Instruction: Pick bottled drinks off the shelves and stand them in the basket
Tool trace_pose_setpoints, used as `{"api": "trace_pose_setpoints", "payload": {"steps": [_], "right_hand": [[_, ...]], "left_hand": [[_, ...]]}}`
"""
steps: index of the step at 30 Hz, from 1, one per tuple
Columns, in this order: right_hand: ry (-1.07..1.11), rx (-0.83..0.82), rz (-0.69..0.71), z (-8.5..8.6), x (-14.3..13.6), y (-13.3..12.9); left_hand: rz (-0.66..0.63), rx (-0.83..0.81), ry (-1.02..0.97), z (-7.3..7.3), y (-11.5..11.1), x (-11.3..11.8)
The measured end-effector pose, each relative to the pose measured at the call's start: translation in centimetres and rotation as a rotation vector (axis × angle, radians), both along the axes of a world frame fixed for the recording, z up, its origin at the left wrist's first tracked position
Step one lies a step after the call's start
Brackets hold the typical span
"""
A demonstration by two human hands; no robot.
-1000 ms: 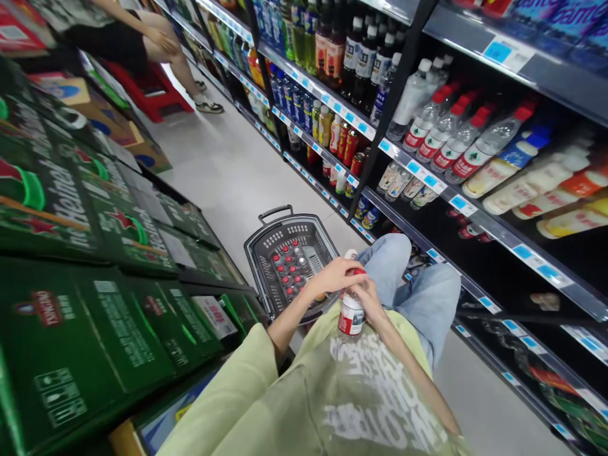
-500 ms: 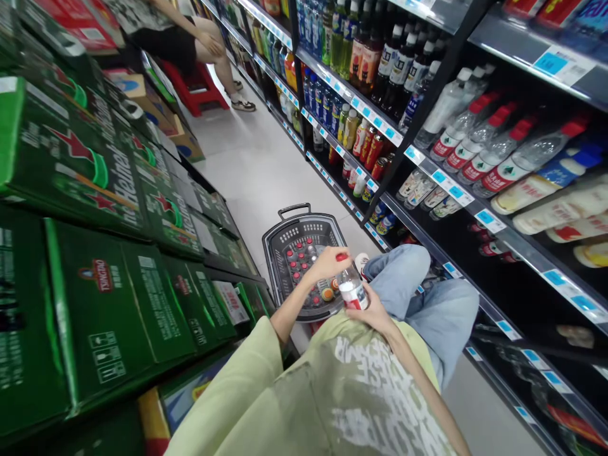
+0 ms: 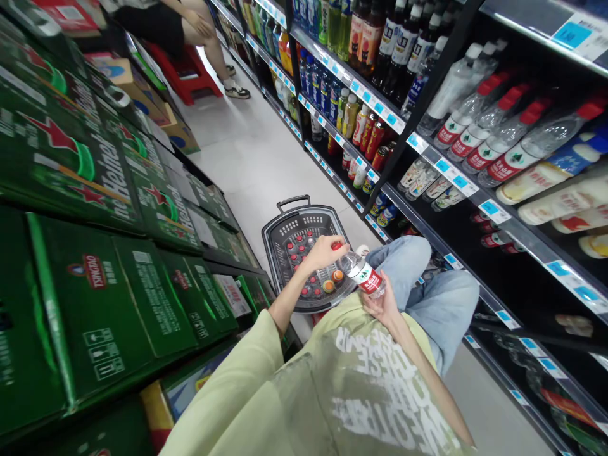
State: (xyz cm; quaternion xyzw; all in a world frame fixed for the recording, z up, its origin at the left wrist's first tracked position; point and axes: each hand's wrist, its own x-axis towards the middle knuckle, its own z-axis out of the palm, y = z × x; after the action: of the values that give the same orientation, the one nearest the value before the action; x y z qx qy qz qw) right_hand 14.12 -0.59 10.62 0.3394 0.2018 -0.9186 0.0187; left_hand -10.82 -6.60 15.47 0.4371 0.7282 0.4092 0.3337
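Observation:
A clear water bottle (image 3: pixel 363 272) with a red and white label and a red cap is held tilted in front of my body. My left hand (image 3: pixel 325 252) is closed on its cap end, at the upper left. Around the bottle's lower end are the fingers of my right hand (image 3: pixel 384 303), close to my lap. Just beyond my left forearm stands a dark basket (image 3: pixel 272 244) on the floor, with several red-capped bottles and two orange-capped ones upright in it.
Green beer cartons (image 3: pixel 128 297) are stacked along the left. Drink shelves (image 3: pixel 475 183) run along the right, with red-capped water bottles (image 3: pixel 515 149) on them. Farther down the aisle, a person (image 3: pixel 202 28) sits on a red stool (image 3: pixel 183 75).
The bottle has tilted further and its base has swung right with my right hand, so its label now faces the camera. My left hand has shifted slightly left and up, still at the cap.

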Motion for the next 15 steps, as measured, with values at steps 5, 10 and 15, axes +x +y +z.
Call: {"api": "trace_pose_setpoints", "payload": {"steps": [5, 10, 15], "right_hand": [[-0.056, 0.059, -0.054, 0.5, -1.0, -0.6], [-0.106, 0.444, -0.243, 1.0, -1.6, -1.5], [-0.161, 0.741, -0.282, 0.8, -1.5, -1.9]], "left_hand": [[0.088, 0.01, -0.021, -0.6, -0.1, -0.5], [0.181, 0.005, 0.01, -1.3, -0.3, -1.3], [0.222, -0.027, 0.049, -1.8, -0.2, -1.2]]}}
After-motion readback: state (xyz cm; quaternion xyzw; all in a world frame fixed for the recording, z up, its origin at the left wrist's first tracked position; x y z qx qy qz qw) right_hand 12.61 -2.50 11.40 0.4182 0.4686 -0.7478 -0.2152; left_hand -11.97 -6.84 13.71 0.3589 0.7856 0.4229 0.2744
